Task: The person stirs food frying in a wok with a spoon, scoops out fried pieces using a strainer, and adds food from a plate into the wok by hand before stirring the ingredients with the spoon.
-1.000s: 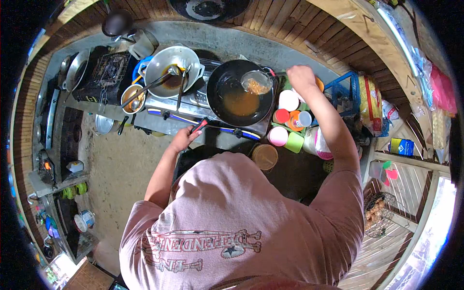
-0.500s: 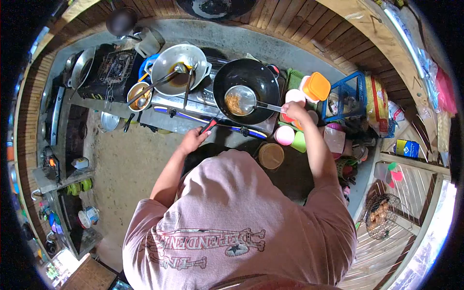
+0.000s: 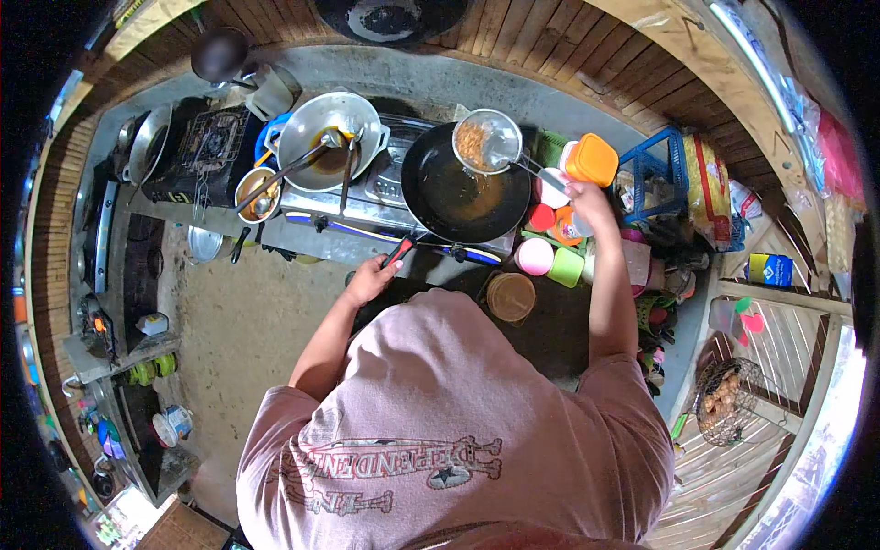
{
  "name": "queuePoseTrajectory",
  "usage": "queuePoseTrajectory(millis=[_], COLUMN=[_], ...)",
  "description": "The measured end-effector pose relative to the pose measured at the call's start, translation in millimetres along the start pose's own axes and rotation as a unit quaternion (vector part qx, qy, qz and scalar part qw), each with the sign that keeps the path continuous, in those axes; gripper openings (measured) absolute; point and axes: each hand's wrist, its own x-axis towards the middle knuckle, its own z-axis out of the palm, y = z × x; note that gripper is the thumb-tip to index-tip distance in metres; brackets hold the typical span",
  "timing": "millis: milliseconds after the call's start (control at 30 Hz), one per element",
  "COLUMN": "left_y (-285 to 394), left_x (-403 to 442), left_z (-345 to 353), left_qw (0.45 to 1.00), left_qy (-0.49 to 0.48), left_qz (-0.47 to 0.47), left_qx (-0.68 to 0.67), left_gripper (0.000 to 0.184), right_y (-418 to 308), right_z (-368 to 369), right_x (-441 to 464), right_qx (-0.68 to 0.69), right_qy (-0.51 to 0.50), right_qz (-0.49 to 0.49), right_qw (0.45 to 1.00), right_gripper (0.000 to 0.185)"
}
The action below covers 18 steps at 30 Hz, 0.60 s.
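Observation:
In the head view my left hand (image 3: pixel 370 280) is closed around the red-and-black handle of a dark wok (image 3: pixel 440 206) on the stove. Some brown bits and a shiny film lie in the bottom of the wok. My right hand (image 3: pixel 591 203) grips the handle of a fine-mesh strainer (image 3: pixel 500 139), raised over the wok's far right rim. Golden-brown fried shreds (image 3: pixel 471 145) sit at the left side of the mesh; their exact kind is too small to make out. Left of the wok stands a large metal pan (image 3: pixel 307 174) holding dark liquid and two long-handled utensils.
A small bowl (image 3: pixel 250 191) with a spoon is beside the metal pan. Several plastic tubs, including an orange-lidded one (image 3: pixel 591 160) and a green one (image 3: pixel 566 267), crowd the counter at right, near a blue basket (image 3: pixel 674 174). A round-lidded container (image 3: pixel 511 297) stands below the stove's front.
My right hand has lifted the strainer from inside the wok up and toward its far right rim, with the shreds in it. My left hand keeps hold of the wok's handle.

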Motion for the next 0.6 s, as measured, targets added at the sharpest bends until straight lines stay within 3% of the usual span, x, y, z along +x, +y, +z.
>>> queuePoseTrajectory(millis=[67,167,600], left_y=[0,1,1], left_x=[-1,-2,-6], left_z=[1,6,19], left_qw=[0.999,0.999,0.999], left_qy=[-0.022,-0.016,-0.011], left_qz=[-0.015,0.006,0.045], left_qx=[-0.035,-0.044,-0.022], left_gripper=[0.036,0.036,0.035], right_y=[-39,-25,-17], right_z=[-29,-33,-41], right_x=[-16,-14,-24], right_qx=[-0.067,-0.043,-0.045], right_qy=[-0.005,0.039,-0.007], right_qz=[0.062,0.057,0.074], right_qw=[0.996,0.997,0.996], right_gripper=[0.026,0.026,0.026])
